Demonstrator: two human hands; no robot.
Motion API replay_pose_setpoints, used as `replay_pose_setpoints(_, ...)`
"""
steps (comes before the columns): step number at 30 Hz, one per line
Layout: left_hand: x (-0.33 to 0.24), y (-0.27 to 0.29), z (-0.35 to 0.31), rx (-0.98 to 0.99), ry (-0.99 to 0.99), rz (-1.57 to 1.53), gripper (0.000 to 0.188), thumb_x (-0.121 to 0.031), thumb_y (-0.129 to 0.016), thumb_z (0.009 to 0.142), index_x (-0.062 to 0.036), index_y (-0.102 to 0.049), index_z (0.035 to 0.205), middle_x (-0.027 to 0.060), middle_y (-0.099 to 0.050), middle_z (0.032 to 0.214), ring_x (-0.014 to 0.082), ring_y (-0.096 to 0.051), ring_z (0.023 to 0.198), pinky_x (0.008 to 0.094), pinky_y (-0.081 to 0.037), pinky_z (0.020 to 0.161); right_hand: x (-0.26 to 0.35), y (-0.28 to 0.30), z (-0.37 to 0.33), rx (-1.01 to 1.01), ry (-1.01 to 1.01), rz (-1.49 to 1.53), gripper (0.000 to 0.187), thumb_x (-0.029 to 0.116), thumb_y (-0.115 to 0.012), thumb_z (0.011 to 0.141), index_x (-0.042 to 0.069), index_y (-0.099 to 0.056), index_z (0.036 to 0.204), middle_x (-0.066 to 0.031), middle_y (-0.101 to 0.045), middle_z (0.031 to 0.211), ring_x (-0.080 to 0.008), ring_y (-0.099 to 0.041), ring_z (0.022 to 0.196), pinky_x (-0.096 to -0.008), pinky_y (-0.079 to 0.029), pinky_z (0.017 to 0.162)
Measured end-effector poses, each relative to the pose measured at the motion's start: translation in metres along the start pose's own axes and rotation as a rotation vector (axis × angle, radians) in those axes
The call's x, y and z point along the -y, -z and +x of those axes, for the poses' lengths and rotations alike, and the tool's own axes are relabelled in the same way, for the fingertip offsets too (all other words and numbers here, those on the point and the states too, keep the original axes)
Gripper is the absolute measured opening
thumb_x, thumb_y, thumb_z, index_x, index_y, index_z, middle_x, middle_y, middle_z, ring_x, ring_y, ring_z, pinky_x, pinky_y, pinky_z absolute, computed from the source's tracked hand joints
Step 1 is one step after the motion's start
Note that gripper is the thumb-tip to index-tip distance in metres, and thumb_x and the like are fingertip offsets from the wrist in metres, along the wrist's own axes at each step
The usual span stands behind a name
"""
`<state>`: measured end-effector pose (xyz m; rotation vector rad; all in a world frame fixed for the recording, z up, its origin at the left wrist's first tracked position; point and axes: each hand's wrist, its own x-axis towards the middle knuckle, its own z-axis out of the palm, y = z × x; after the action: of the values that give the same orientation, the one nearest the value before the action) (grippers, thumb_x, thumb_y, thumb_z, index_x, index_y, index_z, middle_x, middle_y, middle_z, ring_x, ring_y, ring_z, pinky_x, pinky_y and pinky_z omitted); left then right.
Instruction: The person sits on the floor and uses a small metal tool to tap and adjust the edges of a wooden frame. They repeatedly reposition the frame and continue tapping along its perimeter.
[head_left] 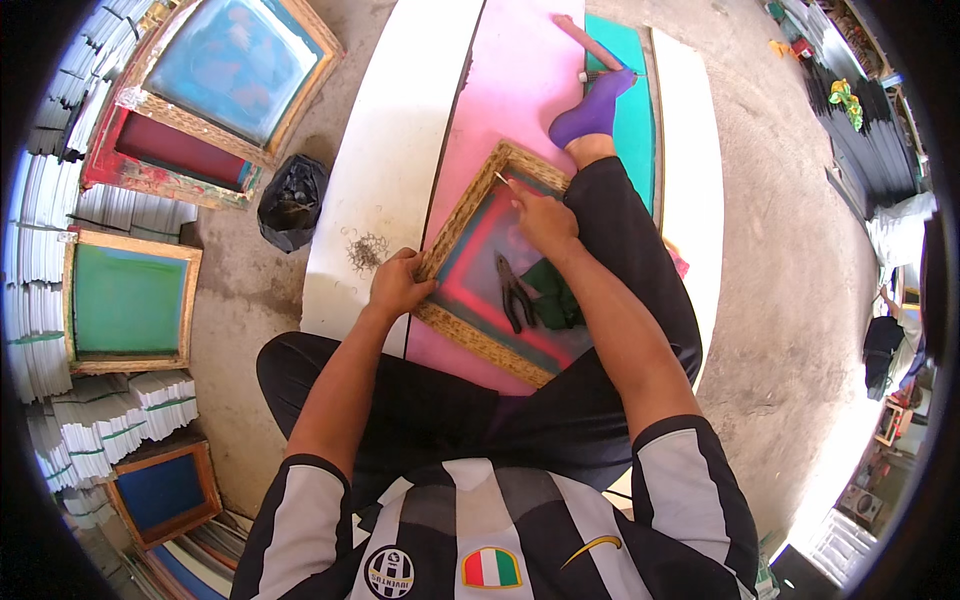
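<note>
A wooden screen frame (462, 222) with pinkish-grey mesh lies tilted between my legs. My left hand (400, 285) grips its left rail, fingers over the top and thumb on the inner side. In my right hand (546, 222) is a thin tool with a pale tip (501, 177), pointing at the far left corner of the frame; my fingers hide most of it. Black-handled pliers (512, 293) rest on the mesh beside a dark green cloth (553, 296). Left of the frame, a small heap of wire bits (367, 252), perhaps staples, sits on the white board.
The frame lies on pink (510, 70), white (385, 110) and teal boards. My purple-socked foot (595, 112) is beyond its far right corner. A black plastic bag (293, 203) stands to the left, near several painted screen frames (235, 70) and white stacks (110, 425).
</note>
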<state>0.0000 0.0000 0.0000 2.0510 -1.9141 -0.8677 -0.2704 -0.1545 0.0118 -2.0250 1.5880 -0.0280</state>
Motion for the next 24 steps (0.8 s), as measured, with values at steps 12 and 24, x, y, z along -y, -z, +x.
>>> replay_pose_setpoints(12,0.003,-0.007,-0.003,-0.052,-0.026,-0.029,0.053,-0.028,-0.081,0.073,-0.0086,-0.072,0.122,0.0126,-0.068,0.113,0.0348,-0.069,0.099,0.0446,-0.056,0.088,0.013,0.025,-0.010,0.102,-0.021,-0.129,0.043,0.039,-0.048,0.105,0.038,-0.053,0.148,-0.0204,-0.072,0.114,-0.0413,-0.068,0.109,-0.0557,-0.053,0.092)
replay_pose_setpoints(24,0.000,-0.006,-0.004,-0.047,0.010,-0.075,0.055,-0.028,-0.080,0.076,-0.0078,-0.071,0.126,0.0120,-0.068,0.112,0.0336,-0.069,0.100,0.0440,-0.056,0.088,0.002,-0.002,0.003,0.099,-0.126,0.531,0.042,0.032,-0.053,0.102,0.028,-0.061,0.143,-0.0216,-0.071,0.118,-0.0426,-0.067,0.111,-0.0502,-0.052,0.095)
